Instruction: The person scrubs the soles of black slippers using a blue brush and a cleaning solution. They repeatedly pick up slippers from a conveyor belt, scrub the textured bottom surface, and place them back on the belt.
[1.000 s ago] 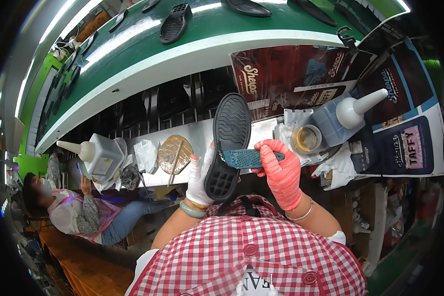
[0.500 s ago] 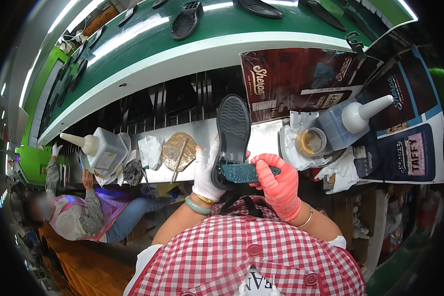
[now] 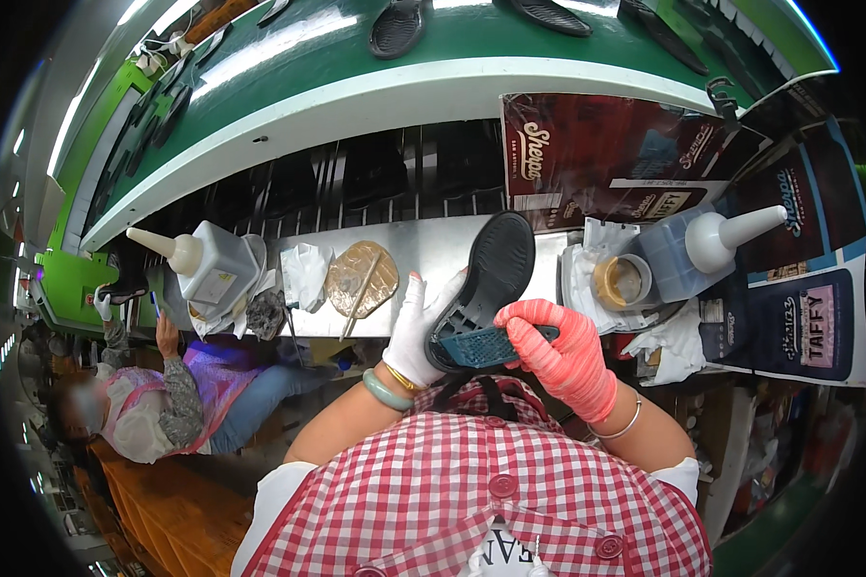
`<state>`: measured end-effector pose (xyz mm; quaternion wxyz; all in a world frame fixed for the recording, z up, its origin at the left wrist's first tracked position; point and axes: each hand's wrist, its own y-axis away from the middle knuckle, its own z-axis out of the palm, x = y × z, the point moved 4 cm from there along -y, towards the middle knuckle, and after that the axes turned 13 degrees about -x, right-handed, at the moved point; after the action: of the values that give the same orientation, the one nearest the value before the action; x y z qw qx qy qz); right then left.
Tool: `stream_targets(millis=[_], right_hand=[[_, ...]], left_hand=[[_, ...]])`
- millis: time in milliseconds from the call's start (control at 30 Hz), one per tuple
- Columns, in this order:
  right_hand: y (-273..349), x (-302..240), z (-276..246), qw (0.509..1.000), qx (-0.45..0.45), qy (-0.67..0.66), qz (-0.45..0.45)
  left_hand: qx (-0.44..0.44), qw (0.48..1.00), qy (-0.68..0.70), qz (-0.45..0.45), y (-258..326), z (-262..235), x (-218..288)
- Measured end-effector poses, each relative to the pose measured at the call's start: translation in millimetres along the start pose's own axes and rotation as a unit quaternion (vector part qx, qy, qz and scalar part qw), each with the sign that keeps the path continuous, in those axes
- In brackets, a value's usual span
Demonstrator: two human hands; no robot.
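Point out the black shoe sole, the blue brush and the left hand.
black shoe sole (image 3: 496,264), head view, on its upper tread.
blue brush (image 3: 481,346), head view, on its back.
left hand (image 3: 416,332), head view, on the white glove's back.

glue bottle (image 3: 212,274), open tin (image 3: 619,282), seated co-worker (image 3: 154,409).

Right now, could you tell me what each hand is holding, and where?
The left hand grips the black shoe sole by its lower end; the right hand holds a blue brush by its handle end.
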<state>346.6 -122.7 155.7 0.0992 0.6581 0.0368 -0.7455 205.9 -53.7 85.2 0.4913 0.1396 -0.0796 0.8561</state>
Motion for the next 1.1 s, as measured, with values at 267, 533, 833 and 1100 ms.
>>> stream_targets(millis=[267, 533, 833, 1100], right_hand=[[-18.0, -33.4, -1.9, 0.984, -0.103, 0.02, 0.141], [-32.4, -39.0, 2.0, 0.974, -0.154, 0.048, 0.157], [-42.9, -38.4, 7.6, 0.964, -0.198, 0.054, 0.171], [-45.1, -30.1, 7.4, 0.962, -0.208, 0.057, 0.17]], left_hand=[[-0.036, 0.985, -0.002, -0.166, 4.2, 6.9, -2.2], [0.025, 0.967, -0.043, -0.251, 6.2, 1.3, -2.1], [0.004, 0.958, -0.073, -0.277, -0.6, 2.6, 4.4], [0.021, 0.939, -0.014, -0.342, 2.6, -20.6, 6.7]])
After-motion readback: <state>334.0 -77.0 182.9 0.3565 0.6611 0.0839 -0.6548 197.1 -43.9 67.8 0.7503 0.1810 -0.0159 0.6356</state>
